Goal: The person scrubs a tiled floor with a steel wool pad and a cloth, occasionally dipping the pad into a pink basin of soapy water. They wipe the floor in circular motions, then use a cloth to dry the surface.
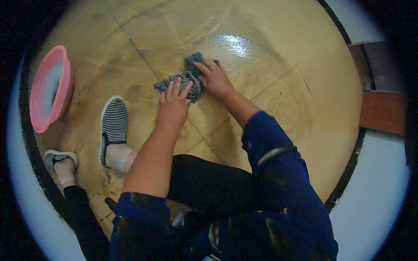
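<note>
A bunched grey cloth [194, 88] lies on the yellowish tiled floor [274, 107], under both of my hands. My left hand [175, 104] rests on its near left part, fingers spread and pressing into the folds. Around the right side of the same cloth, my right hand [215, 78] is curled, with its palm hidden. A dark end of the cloth pokes out past the right fingers. Just beyond my hands the floor is wet and shines with reflected light [236, 45].
To the left a pink plastic basin [67, 89] holds whitish, sudsy-looking water and something dark. A striped slip-on shoe [115, 122] stands near my left forearm, with another shoed foot [62, 160] farther left. White walls with a black base strip [346, 168] and a brown wooden piece [382, 111] border the floor.
</note>
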`<state>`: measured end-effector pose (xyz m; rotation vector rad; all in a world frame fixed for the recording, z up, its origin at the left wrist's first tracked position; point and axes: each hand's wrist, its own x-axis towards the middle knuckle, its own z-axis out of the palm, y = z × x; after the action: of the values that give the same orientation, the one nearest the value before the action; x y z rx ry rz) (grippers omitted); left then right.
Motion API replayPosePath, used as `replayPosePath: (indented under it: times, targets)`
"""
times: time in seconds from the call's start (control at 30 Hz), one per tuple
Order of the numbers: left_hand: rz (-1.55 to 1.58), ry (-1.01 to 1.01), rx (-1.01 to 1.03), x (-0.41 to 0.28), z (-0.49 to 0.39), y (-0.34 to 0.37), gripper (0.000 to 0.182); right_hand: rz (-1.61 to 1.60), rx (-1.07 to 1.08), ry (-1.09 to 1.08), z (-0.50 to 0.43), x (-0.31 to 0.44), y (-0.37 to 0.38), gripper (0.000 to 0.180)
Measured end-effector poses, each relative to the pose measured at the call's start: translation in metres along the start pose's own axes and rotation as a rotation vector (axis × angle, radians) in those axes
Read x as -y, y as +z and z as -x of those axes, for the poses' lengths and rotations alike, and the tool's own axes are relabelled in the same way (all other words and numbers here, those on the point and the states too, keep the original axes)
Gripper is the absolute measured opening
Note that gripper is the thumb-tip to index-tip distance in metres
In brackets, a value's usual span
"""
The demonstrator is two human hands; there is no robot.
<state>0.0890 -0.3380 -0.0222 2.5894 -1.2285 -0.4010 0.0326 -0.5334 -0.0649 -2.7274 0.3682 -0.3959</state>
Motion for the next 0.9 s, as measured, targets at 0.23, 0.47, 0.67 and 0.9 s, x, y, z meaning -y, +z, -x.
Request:
replayPosePath:
  times: [0.23,0.47,0.67,0.9]
  targets:
    - [-0.023,0.081,-0.022,0.01,0.001,0.005,0.061,0.244,-0.293,0.893,0.071,-0.128,-0.111,0.044]
    - [-0.012,0.111,0.15,0.017,-0.007,0.006,0.061,0.127,-0.071,0.137,0.052,-0.021,-0.017,0.054]
    - [0.002,0.376,0.346,0.024,0.031,0.005,0.075,0.078,0.094,0.156,0.149,0.023,-0.054,0.06]
    - [0.03,0.312,0.368,0.012,0.031,-0.008,0.078,0.243,-0.031,0.743,0.199,0.005,-0.066,0.058]
